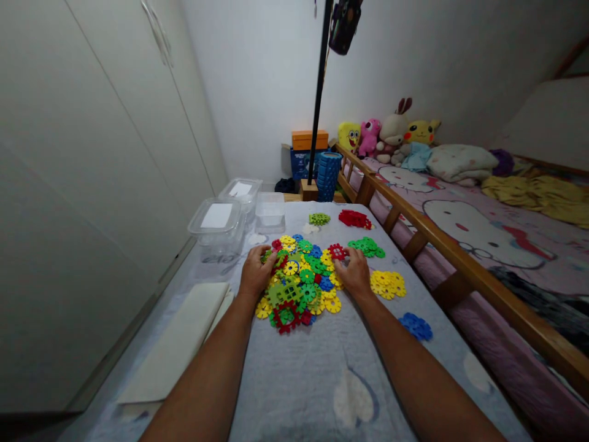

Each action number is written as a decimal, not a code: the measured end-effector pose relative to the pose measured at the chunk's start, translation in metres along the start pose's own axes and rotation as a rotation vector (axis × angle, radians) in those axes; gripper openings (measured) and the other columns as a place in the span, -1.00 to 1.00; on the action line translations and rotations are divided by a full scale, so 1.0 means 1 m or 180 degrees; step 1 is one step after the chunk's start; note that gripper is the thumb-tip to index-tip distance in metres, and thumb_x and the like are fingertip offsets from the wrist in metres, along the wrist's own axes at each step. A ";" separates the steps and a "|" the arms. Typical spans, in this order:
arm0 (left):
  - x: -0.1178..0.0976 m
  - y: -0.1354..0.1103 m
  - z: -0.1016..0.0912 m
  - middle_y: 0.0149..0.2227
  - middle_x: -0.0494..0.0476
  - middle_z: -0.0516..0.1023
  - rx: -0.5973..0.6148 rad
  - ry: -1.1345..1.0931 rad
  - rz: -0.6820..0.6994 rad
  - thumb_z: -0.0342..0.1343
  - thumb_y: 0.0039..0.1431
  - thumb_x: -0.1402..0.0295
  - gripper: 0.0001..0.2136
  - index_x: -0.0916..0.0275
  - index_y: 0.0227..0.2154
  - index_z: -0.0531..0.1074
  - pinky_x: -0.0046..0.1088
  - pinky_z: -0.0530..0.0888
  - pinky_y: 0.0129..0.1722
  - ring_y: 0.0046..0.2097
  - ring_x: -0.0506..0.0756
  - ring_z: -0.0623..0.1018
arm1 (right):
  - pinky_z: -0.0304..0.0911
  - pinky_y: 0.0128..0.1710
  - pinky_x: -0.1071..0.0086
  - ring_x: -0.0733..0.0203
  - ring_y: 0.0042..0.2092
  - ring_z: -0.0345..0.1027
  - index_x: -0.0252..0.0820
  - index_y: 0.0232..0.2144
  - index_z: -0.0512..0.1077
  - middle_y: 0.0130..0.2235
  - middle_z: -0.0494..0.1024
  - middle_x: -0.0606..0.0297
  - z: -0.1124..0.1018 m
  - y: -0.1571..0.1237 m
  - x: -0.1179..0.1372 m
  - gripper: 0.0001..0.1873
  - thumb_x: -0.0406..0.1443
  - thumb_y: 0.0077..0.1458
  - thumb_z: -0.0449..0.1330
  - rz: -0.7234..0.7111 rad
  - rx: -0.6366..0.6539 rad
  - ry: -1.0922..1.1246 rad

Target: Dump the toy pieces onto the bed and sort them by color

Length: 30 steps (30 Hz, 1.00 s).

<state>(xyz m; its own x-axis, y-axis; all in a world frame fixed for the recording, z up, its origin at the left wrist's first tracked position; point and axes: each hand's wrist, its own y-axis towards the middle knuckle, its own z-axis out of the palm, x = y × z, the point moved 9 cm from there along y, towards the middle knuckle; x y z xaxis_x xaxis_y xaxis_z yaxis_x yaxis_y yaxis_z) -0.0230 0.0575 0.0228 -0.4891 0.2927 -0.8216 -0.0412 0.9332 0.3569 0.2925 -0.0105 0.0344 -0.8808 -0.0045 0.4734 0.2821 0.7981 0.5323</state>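
Observation:
A mixed pile of plastic interlocking pieces (307, 276) lies on the cloth between my hands, with flower-shaped discs and square lattices in yellow, green, blue and red. At the pile's left edge is my left hand (256, 271), fingers curled in among the pieces beside a red one; what they grip is hidden. My right hand (355, 273) is at the right edge, its thumb and fingers closed on a red square piece (337, 252).
Sorted groups lie beyond and to the right: lime pieces (319, 219), red pieces (355, 219), green discs (367, 247), yellow discs (388, 284) and blue discs (415, 326). Clear plastic boxes (216, 236) and a folded cream sheet (177, 344) are left. A wooden bed rail (427, 239) borders the right.

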 end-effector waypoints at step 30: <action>-0.003 -0.001 0.002 -0.05 0.22 0.55 0.0128 0.0131 0.0056 0.08 0.17 0.10 -0.67 0.19 -0.12 0.48 -0.13 0.45 0.14 0.04 0.23 0.55 | 0.31 -0.15 0.22 0.01 -0.20 0.44 -0.11 -0.56 0.36 -0.41 0.56 0.17 0.016 0.176 -0.101 -0.89 -0.35 -0.06 0.22 0.1107 0.0055 -0.0158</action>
<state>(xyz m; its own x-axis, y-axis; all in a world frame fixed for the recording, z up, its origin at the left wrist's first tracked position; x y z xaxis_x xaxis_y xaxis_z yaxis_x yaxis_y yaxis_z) -0.0200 0.0565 0.0238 -0.5251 0.3009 -0.7961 0.0023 0.9359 0.3523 0.4250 0.1404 0.0693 -0.7507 0.2984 0.5894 0.5624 0.7568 0.3332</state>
